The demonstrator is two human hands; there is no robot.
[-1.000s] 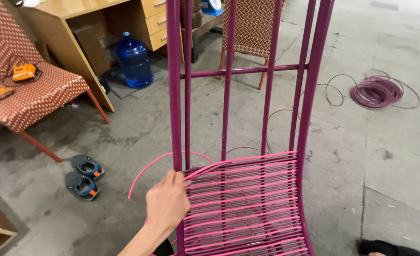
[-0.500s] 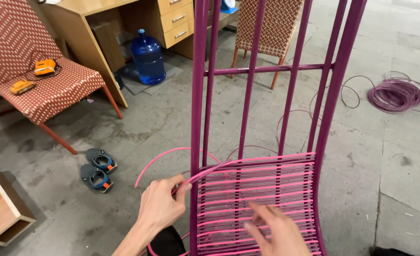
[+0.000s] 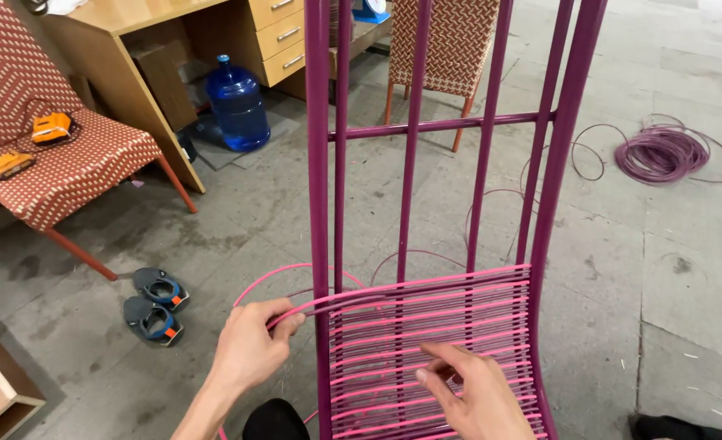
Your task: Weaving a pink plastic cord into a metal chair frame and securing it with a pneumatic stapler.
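Pink cord pinched by left hand – right hand on woven seat

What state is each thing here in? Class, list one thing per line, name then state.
left hand: gripping the pink cord
pink cord: looped beside the frame
right hand: fingers on the woven strands
chair frame: upright, seat partly woven
purple cord coil: lying coiled on floor
water bottle: upright, capped
desk drawers: shut

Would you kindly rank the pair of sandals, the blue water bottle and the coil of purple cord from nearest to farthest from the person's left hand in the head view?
1. Pair of sandals: on the floor just left of the left hand.
2. Blue water bottle: farther back, beside the wooden desk.
3. Coil of purple cord: far right, across the floor.
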